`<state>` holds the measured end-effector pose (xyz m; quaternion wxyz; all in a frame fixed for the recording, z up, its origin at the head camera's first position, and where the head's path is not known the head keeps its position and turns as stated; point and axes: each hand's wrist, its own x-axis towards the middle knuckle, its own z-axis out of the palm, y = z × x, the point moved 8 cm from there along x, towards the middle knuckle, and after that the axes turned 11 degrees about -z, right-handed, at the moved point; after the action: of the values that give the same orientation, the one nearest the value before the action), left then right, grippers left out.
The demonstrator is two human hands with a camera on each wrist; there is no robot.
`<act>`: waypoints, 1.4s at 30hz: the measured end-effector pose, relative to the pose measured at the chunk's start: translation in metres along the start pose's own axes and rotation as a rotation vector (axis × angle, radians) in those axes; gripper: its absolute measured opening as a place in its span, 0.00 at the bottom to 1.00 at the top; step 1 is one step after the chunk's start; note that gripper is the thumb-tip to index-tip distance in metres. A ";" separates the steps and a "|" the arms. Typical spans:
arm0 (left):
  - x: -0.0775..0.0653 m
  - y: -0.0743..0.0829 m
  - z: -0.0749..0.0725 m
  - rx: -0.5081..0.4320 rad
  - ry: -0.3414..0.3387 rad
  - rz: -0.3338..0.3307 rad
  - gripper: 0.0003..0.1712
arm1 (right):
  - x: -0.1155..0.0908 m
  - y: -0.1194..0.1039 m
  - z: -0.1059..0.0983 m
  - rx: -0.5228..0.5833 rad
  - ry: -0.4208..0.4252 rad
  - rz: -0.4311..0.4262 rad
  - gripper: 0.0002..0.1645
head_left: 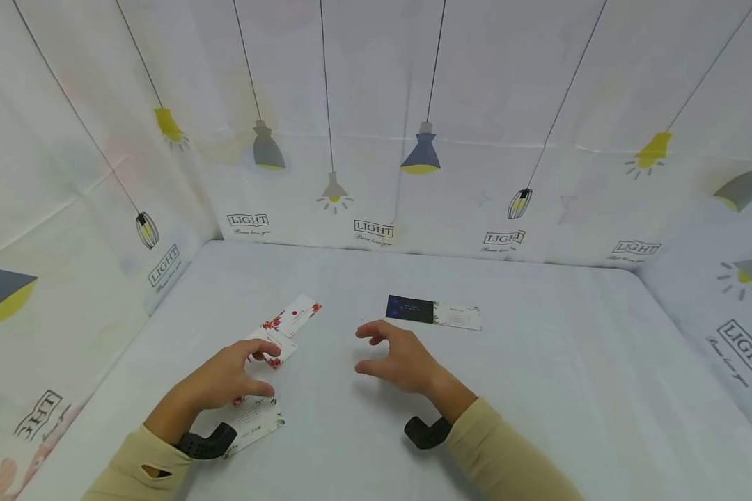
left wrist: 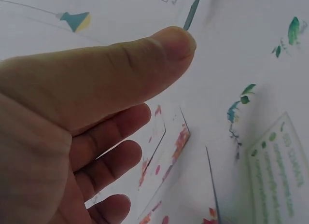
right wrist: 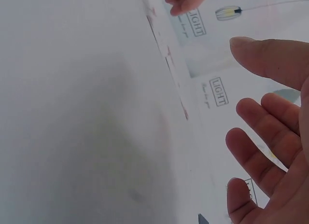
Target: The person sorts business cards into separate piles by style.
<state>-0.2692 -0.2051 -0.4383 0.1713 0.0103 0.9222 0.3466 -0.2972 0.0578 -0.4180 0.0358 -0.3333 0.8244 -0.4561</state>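
Green-leafed card [head_left: 253, 422] is seen nearest the camera, partly covered by the left wrist; just past it at 12 o'clock a red-flowered card [head_left: 278, 346] is touched by the left hand [head_left: 225, 379], fingers loosely curled, no clear grip visible. Another red-flowered card [head_left: 297, 313] lies beyond. Right hand [head_left: 401, 358] is held relaxed and empty above the table [head_left: 539, 390]; at its 1 o'clock lie a dark card [head_left: 410, 309] and a pale card [head_left: 457, 316]. Overlapped cards could be dragged together if the fingertips slide.

Light: we see bright, even, soft illumination.
Shadows: faint under our hands.
Focus: our wrist views blur close up.
Edges: head view bends.
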 end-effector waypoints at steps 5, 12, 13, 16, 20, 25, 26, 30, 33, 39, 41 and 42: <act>0.000 -0.009 0.008 0.003 0.010 0.035 0.30 | 0.001 -0.006 0.011 0.016 -0.022 -0.017 0.29; 0.004 -0.013 0.021 0.016 0.018 0.116 0.40 | 0.001 -0.008 0.019 0.017 -0.035 -0.019 0.29; 0.004 -0.013 0.021 0.020 0.021 0.121 0.41 | 0.001 -0.008 0.019 0.016 -0.036 -0.018 0.29; 0.005 -0.010 0.023 0.031 0.017 0.164 0.42 | 0.001 -0.009 0.021 0.012 -0.040 -0.011 0.29; 0.010 -0.003 0.030 0.057 0.005 0.218 0.40 | 0.001 -0.007 0.025 -0.012 -0.057 0.002 0.29; 0.020 0.008 0.042 0.048 -0.027 0.228 0.39 | 0.001 -0.007 0.030 -0.042 -0.080 -0.005 0.29; 0.021 0.011 0.044 0.048 -0.030 0.230 0.39 | 0.001 -0.007 0.031 -0.043 -0.083 -0.008 0.29; 0.027 0.022 0.052 0.039 -0.037 0.240 0.38 | 0.001 -0.007 0.037 -0.057 -0.103 -0.027 0.29; 0.031 0.029 0.057 0.035 -0.033 0.250 0.36 | 0.001 -0.007 0.041 -0.074 -0.117 -0.027 0.29; 0.038 0.037 0.065 0.028 -0.025 0.240 0.34 | 0.000 -0.004 0.050 -0.105 -0.155 -0.016 0.30; 0.039 0.040 0.067 0.025 -0.032 0.232 0.33 | 0.000 -0.003 0.052 -0.111 -0.167 -0.013 0.30; 0.040 0.042 0.068 0.023 -0.038 0.234 0.33 | -0.001 -0.003 0.053 -0.111 -0.172 -0.010 0.31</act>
<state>-0.2890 -0.1247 -0.4716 0.1469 0.1265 0.9152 0.3533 -0.2761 0.0189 -0.4468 0.0857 -0.3766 0.8407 -0.3796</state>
